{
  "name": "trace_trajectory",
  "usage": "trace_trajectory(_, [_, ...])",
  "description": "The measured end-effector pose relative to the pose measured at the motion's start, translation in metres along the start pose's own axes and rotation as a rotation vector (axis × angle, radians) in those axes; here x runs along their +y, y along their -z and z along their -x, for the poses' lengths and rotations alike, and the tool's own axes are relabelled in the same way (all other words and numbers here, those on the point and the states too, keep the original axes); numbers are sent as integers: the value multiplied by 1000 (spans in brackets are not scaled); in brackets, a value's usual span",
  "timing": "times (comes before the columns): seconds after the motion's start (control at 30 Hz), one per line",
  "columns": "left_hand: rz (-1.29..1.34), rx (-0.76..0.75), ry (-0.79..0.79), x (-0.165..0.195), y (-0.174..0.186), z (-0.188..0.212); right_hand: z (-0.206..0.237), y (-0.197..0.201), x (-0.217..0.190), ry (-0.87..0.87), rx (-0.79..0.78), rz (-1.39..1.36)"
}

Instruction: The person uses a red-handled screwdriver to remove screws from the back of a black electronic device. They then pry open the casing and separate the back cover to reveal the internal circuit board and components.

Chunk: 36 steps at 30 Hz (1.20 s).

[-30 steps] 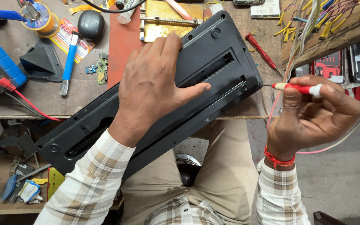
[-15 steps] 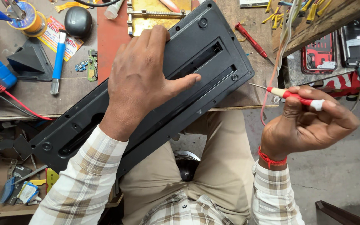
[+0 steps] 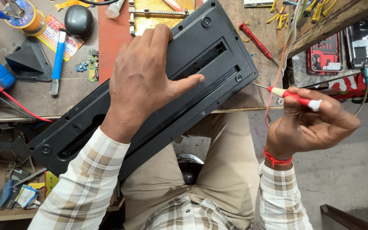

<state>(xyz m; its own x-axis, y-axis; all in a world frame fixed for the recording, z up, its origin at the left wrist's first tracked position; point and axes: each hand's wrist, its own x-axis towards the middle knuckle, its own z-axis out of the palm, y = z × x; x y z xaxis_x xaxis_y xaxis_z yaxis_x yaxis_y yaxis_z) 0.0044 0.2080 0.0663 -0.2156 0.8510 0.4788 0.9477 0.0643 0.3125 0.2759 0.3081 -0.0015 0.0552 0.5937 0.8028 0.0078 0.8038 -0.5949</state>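
Note:
A long black plastic casing (image 3: 218,47) lies back side up, slanting from the workbench edge down over my lap. My left hand (image 3: 143,81) presses flat on its middle, fingers spread, thumb resting along the slot. My right hand (image 3: 309,123) is closed around a red-and-white screwdriver (image 3: 292,97). The thin metal tip points left and sits just off the casing's right corner, near a screw hole (image 3: 239,78).
The wooden workbench (image 3: 258,91) carries a second red screwdriver (image 3: 255,40), a blue-handled tool (image 3: 58,59), a solder spool (image 3: 28,17), a small green circuit board (image 3: 92,64) and a red probe lead (image 3: 5,96). Phone parts lie on a shelf (image 3: 341,55) at right.
My right hand with the screwdriver has drawn slightly back from the casing's corner. The left hand stays pressed on the casing.

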Motion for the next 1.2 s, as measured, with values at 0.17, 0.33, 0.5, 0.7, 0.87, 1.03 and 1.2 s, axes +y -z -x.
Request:
trace_trajectory(0.17, [-15, 24, -18, -1, 0, 1, -11, -1, -12, 33, -316, -114])
trace_trajectory(0.33, [3, 25, -18, 0, 2, 0, -14, -4, -15, -26, -254, -130])
trace_trajectory(0.5, [-18, 58, -28, -3, 0, 1, 5, -2, 0, -30, -147, -197])
trace_trajectory(0.7, [-11, 40, -18, -3, -2, 1, 41, 25, 20, -218, 100, -216])
trace_trajectory(0.87, [-3, 53, -55, -3, -4, 3, 73, 31, 10, -279, -31, 184])
trace_trajectory(1.03, [-10, 38, -40, -2, -1, 1, 57, 14, 5, -394, 12, -100])
trace_trajectory(1.2, [10, 40, -44, -2, -1, 0, 38, 17, -12, -533, -170, 65])
